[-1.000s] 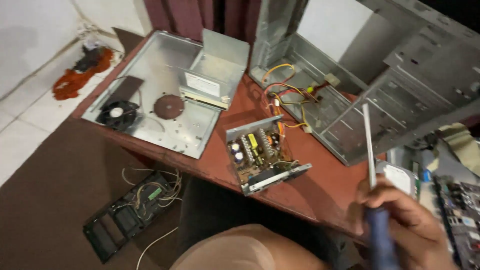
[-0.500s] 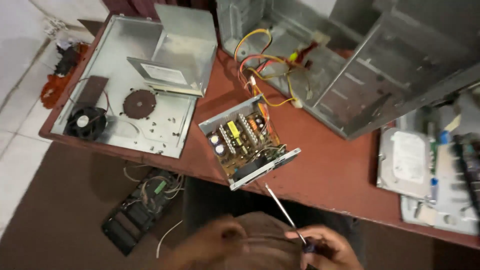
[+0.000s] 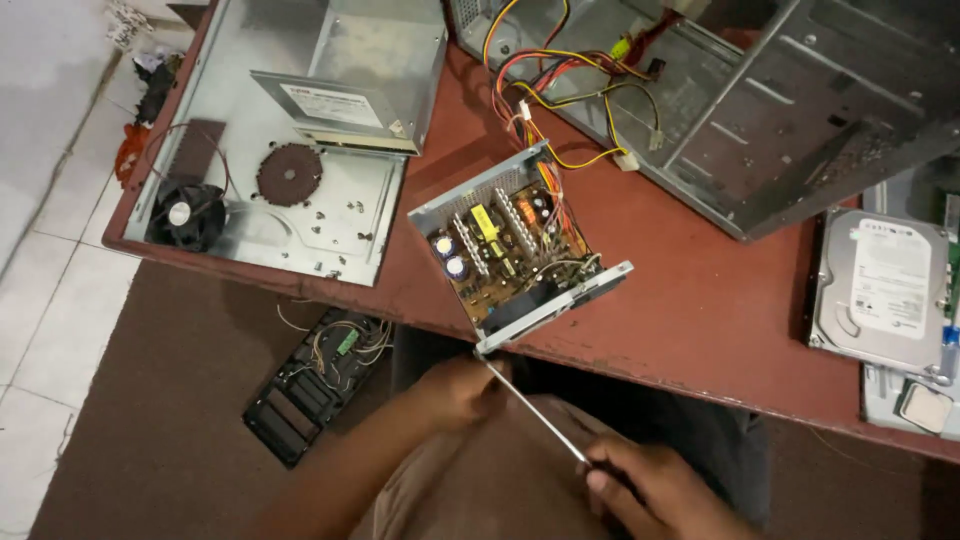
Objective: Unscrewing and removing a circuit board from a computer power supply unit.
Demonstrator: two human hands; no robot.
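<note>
The opened power supply unit sits tilted at the near edge of the red-brown table, lid off, circuit board and capacitors exposed, its coloured wire bundle trailing far into the bare computer case. A long screwdriver has its tip at the unit's near left corner. The right hand is closed round the handle below the table edge. The left hand is curled against the shaft close to the tip, steadying it.

Judged step: working a fastener or seam at that near corner of the housing. The next move would call for keeping the tip seated while the unit, which overhangs the edge slightly, is kept from sliding.

Left on the table lies a flat metal side panel carrying a black fan, a round brown grille, loose screws and a folded metal cover. At right is a hard drive. On the floor below lies a black wired panel.

The screwdriver handle is hidden in the right hand; the exact contact point cannot be made out; the case and hard drive are cut off by the frame.
</note>
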